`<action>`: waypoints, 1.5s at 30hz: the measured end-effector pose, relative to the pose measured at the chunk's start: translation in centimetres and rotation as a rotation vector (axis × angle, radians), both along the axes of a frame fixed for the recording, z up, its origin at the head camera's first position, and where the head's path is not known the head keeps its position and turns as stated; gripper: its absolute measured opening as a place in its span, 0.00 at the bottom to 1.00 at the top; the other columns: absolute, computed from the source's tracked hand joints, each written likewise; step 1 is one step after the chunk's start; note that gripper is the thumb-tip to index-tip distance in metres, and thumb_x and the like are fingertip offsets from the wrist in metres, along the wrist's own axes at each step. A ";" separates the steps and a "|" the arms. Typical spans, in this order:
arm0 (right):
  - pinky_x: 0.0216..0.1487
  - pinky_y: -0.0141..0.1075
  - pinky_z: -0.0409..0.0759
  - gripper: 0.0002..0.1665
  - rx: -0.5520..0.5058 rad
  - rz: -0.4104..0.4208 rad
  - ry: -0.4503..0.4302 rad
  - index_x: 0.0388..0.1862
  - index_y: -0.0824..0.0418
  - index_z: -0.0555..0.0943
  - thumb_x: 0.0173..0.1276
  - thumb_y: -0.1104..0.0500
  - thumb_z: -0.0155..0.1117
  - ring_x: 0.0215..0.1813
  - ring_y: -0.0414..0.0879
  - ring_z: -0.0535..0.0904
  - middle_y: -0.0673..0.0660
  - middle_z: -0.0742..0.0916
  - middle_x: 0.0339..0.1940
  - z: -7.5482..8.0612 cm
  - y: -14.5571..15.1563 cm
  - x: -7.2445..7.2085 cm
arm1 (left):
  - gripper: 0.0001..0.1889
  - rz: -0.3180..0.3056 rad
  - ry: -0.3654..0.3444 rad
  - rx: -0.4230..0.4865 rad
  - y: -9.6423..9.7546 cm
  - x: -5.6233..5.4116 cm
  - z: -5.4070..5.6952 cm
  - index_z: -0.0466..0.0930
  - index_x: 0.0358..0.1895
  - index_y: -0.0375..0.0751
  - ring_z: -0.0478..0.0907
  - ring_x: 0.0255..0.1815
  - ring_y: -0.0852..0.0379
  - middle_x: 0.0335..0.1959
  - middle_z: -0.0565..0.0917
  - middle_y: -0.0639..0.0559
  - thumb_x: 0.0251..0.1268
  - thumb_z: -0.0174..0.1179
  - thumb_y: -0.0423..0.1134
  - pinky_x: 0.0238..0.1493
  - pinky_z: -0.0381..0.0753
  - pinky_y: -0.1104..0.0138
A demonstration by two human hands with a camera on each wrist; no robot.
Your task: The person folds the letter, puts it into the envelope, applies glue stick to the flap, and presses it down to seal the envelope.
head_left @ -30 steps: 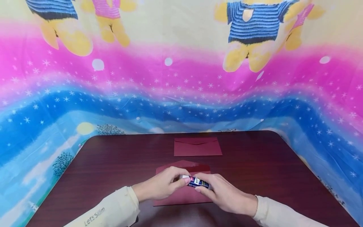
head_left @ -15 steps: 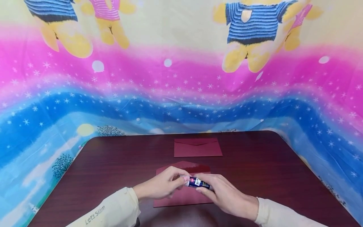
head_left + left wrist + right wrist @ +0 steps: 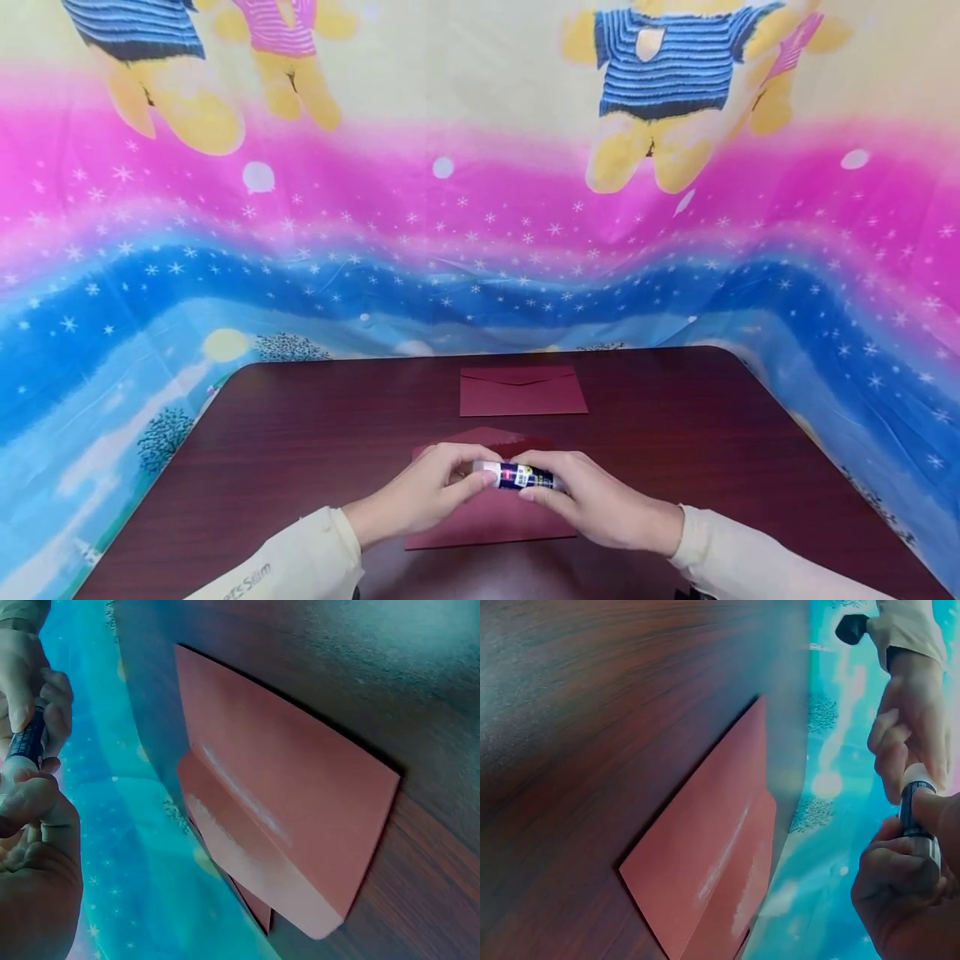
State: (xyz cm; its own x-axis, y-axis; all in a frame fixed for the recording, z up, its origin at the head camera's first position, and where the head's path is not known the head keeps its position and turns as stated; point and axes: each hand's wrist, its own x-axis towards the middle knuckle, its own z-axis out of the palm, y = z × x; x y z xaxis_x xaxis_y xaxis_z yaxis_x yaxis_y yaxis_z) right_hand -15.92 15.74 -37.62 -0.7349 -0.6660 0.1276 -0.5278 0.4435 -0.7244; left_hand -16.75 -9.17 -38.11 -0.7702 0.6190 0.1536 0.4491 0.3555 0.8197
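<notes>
In the head view both hands hold a glue stick [image 3: 517, 476] with a dark printed label, lying nearly level between them. My left hand [image 3: 412, 497] pinches its white end between thumb and fingers. Around the opposite end of the tube curl the fingers of my right hand [image 3: 611, 504]. Beneath the hands, a dark red envelope [image 3: 491, 525] lies on the table with its flap folded out away from me. Whitish streaks run along the flap and the body beside the fold, plain in the left wrist view on the same envelope [image 3: 300, 757].
A second dark red envelope [image 3: 523, 397], its flap folded down, lies farther back on the brown wooden table [image 3: 337, 408]. A colourful printed cloth [image 3: 480, 225] hangs behind and around the table's far and side edges.
The glue stick has turned from a slant to nearly level, and its white end shows more. My right hand has tilted slightly with it. Both envelopes have stayed in place.
</notes>
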 end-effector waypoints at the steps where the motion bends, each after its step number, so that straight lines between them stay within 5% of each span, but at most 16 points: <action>1: 0.35 0.28 0.79 0.13 -0.003 0.010 -0.024 0.57 0.46 0.80 0.78 0.49 0.58 0.31 0.30 0.73 0.45 0.84 0.40 0.0 0.0 -0.1 | 0.10 0.001 0.020 -0.007 -0.1 0.0 0.0 0.85 0.51 0.46 0.71 0.26 0.71 0.27 0.80 0.54 0.75 0.58 0.42 0.30 0.74 0.75; 6: 0.31 0.26 0.76 0.15 -0.007 0.027 -0.112 0.57 0.49 0.81 0.78 0.48 0.57 0.28 0.30 0.70 0.46 0.82 0.35 -0.1 0.3 -0.7 | 0.12 0.026 0.057 -0.038 -0.6 -0.1 -0.1 0.85 0.52 0.47 0.72 0.27 0.71 0.28 0.80 0.58 0.76 0.57 0.46 0.31 0.76 0.74; 13: 0.23 0.27 0.70 0.17 -0.037 -0.101 -0.169 0.56 0.65 0.80 0.78 0.54 0.57 0.24 0.32 0.67 0.51 0.76 0.28 -1.2 3.6 -1.7 | 0.14 0.296 0.034 -0.087 -5.2 -1.5 -0.3 0.82 0.57 0.52 0.84 0.45 0.57 0.48 0.87 0.52 0.81 0.49 0.46 0.49 0.83 0.62; 17: 0.21 0.28 0.70 0.19 -0.059 -0.129 -0.202 0.57 0.69 0.78 0.79 0.55 0.56 0.25 0.33 0.67 0.54 0.77 0.30 -1.9 5.0 -2.2 | 0.16 0.373 0.027 -0.150 -7.8 -2.3 -1.0 0.78 0.63 0.54 0.83 0.56 0.55 0.56 0.86 0.51 0.81 0.48 0.46 0.59 0.80 0.53; 22: 0.28 0.29 0.73 0.19 -0.058 -0.143 -0.186 0.57 0.68 0.79 0.78 0.55 0.57 0.30 0.35 0.71 0.55 0.79 0.34 -2.2 5.4 -2.4 | 0.12 0.441 0.018 -0.180 -10.2 -2.9 -1.5 0.73 0.58 0.49 0.82 0.41 0.55 0.41 0.86 0.50 0.78 0.54 0.46 0.44 0.80 0.60; 25: 0.29 0.29 0.74 0.17 -0.052 -0.153 -0.181 0.56 0.66 0.80 0.78 0.55 0.58 0.31 0.35 0.72 0.56 0.79 0.35 -2.1 5.5 -2.3 | 0.11 0.471 0.053 -0.247 -11.4 -3.2 -1.6 0.72 0.48 0.47 0.75 0.31 0.58 0.32 0.83 0.51 0.75 0.58 0.49 0.35 0.74 0.65; 30: 0.30 0.29 0.75 0.18 -0.039 -0.169 -0.178 0.57 0.66 0.80 0.78 0.54 0.58 0.31 0.35 0.72 0.56 0.80 0.35 -2.1 5.5 -2.2 | 0.08 0.518 0.155 -0.435 -13.2 -3.7 -2.5 0.78 0.38 0.52 0.76 0.30 0.64 0.29 0.84 0.58 0.71 0.62 0.49 0.33 0.74 0.66; 38: 0.30 0.29 0.74 0.18 -0.021 -0.185 -0.190 0.57 0.65 0.80 0.78 0.54 0.58 0.32 0.36 0.72 0.56 0.80 0.37 -2.4 5.7 -2.0 | 0.06 0.547 0.217 -0.608 -14.9 -3.8 -4.0 0.82 0.38 0.50 0.74 0.28 0.63 0.29 0.80 0.60 0.64 0.69 0.43 0.30 0.74 0.64; 45: 0.28 0.28 0.73 0.17 -0.029 -0.177 -0.188 0.56 0.64 0.80 0.77 0.54 0.59 0.31 0.35 0.72 0.55 0.79 0.35 -2.6 5.8 -1.9 | 0.07 0.503 0.268 -0.698 -15.7 -3.8 -5.0 0.82 0.39 0.47 0.72 0.30 0.61 0.30 0.78 0.58 0.62 0.70 0.41 0.31 0.73 0.63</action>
State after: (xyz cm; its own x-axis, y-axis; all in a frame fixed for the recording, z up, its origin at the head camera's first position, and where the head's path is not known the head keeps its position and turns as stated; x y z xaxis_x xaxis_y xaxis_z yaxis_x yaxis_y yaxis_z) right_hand -17.85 21.58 -40.19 -0.8524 -0.5229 -0.0049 -0.2988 0.4948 -0.8160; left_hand -20.53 -24.87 -43.13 -0.9678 0.2382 0.0819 0.2510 0.9394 0.2338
